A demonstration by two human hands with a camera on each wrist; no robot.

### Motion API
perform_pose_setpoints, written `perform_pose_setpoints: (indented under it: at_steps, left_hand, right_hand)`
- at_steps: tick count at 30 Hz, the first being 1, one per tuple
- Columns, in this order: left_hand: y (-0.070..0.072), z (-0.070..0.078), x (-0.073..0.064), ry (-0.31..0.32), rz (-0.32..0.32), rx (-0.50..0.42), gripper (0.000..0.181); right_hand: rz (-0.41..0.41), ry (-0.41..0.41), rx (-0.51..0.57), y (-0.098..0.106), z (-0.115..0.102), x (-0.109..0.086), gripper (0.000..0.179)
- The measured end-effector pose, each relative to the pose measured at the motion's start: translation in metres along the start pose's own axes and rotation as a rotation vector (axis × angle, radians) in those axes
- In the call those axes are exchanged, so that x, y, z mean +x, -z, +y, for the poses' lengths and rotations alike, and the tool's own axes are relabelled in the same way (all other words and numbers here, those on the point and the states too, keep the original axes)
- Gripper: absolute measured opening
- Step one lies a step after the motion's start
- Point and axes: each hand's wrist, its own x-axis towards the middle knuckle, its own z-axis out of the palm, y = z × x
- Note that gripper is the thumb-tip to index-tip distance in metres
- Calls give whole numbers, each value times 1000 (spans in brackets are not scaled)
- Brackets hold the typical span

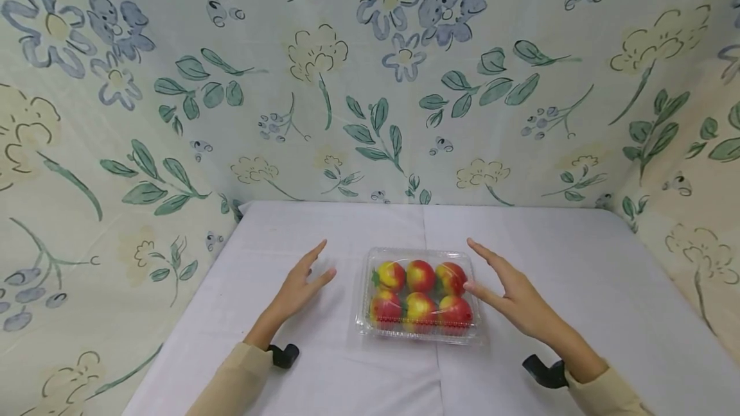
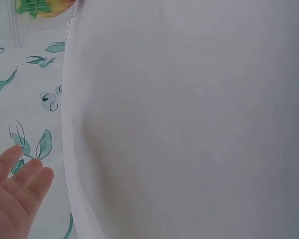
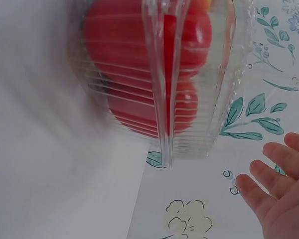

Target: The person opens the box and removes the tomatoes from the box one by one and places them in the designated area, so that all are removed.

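A clear plastic clamshell box (image 1: 419, 337) with its lid down lies on the white-covered table, holding two rows of red and yellow fruits (image 1: 420, 276) that look like nectarines or peaches. To its left, my left hand (image 1: 297, 289) hovers with fingers extended and thumb apart, holding nothing. My right hand (image 1: 516, 299) is at the box's right side, fingers straight, its thumb tip overlapping the box edge in the head view. In the right wrist view the ribbed side of the box (image 3: 162, 89) shows close by, with the right fingers (image 3: 271, 172) apart from it.
White cloth (image 1: 324, 371) covers the table, with a fold line running through the middle. Floral fabric (image 1: 370, 114) hangs behind and along both sides. Each wrist carries a black camera mount (image 1: 284, 356), below beige sleeves (image 1: 237, 381).
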Motion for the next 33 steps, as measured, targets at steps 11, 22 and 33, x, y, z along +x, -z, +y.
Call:
perform_pose_setpoints:
  at_steps: [11,22,33]
  left_hand:
    - [-9,9,-7,17,-43,-128,69]
    - [-12,16,-14,35,-88,-246,66]
    - [-14,21,-25,78,-134,-348,63]
  right_hand:
    - [1,97,-37,-10,-14,-6,78]
    - [-20,109,-67,-22,-23,-10,81]
    - [-11,166,-125,-34,-30,-13,86]
